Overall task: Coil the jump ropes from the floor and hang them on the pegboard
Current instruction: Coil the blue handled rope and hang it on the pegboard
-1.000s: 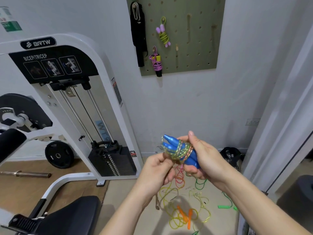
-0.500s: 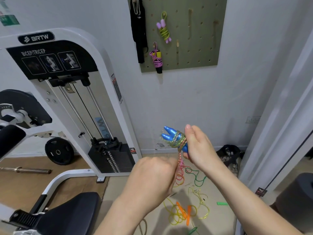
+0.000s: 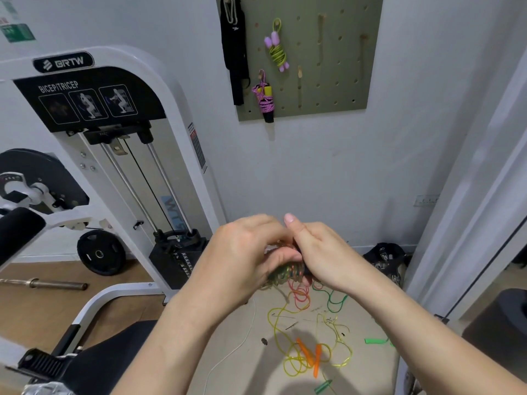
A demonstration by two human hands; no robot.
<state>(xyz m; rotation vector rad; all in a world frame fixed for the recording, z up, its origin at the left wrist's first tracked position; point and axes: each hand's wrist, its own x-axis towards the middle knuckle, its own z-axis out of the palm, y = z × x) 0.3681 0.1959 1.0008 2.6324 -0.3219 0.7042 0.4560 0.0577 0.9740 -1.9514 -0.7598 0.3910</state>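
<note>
Your left hand (image 3: 242, 252) has come back up from its downward pull and now curls over the multicoloured jump rope (image 3: 286, 273), hiding the blue handles that stuck out a second ago. Your right hand (image 3: 322, 252) keeps its curled grip on the same bundle, and both hands meet mid-view. The last turns look about to be cinched or tucked. Next comes a free peg on the pegboard (image 3: 342, 81) at 12 o'clock. The yellow rope (image 3: 317, 357) and green rope (image 3: 338, 303) lie uncoiled on the floor (image 3: 370, 374) at 6 o'clock.
</note>
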